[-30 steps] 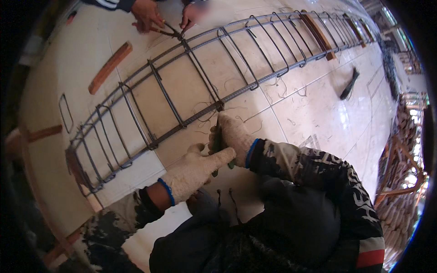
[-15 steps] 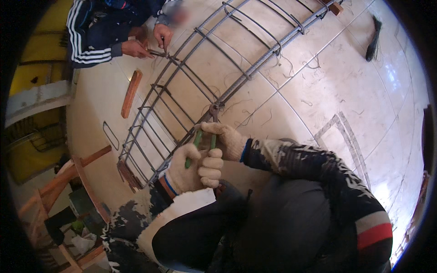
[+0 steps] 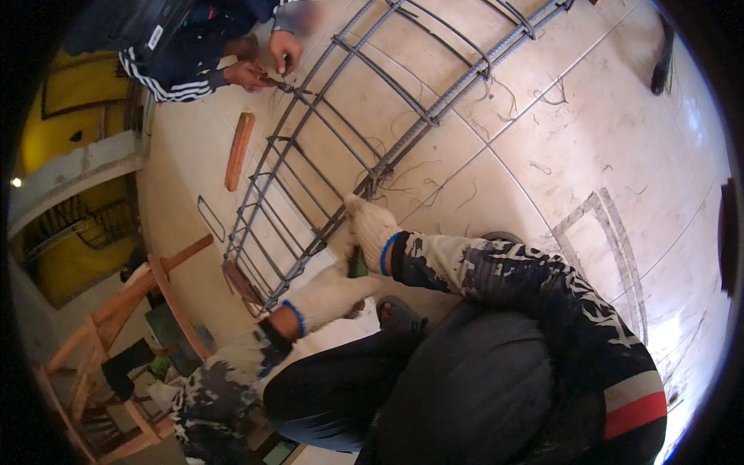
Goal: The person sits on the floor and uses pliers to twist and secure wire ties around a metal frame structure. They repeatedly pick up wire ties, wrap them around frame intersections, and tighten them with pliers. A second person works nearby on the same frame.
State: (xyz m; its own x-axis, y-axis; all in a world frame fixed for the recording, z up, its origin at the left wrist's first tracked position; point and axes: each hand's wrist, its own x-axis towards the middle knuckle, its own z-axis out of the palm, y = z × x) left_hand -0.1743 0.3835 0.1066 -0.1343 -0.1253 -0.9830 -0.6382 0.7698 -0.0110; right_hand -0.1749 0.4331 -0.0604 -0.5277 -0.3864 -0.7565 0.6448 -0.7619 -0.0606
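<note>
A long cage of steel reinforcing bars (image 3: pixel 372 85) lies on the pale tiled floor, running from lower left to upper right. My right hand (image 3: pixel 369 226), in a white knit glove with a blue cuff, is closed on a green-handled tool (image 3: pixel 357 264) beside the cage's near bar. My left hand (image 3: pixel 329 293), gloved the same way, rests just below it against the same tool's handles. The tool's jaws are hidden behind my right glove. Loose thin tie wires (image 3: pixel 446 190) lie on the floor by the cage.
Another person's hands (image 3: pixel 267 66) work at the cage's far side at the top left. An orange wooden strip (image 3: pixel 239 149) lies left of the cage. A wooden frame (image 3: pixel 116 310) stands at lower left. A dark object (image 3: pixel 661 66) lies at upper right.
The view has swung and tilted, so the cage now runs steeper. My hands stay together on the green-handled tool at the cage's near bar. The other person keeps working at the far end.
</note>
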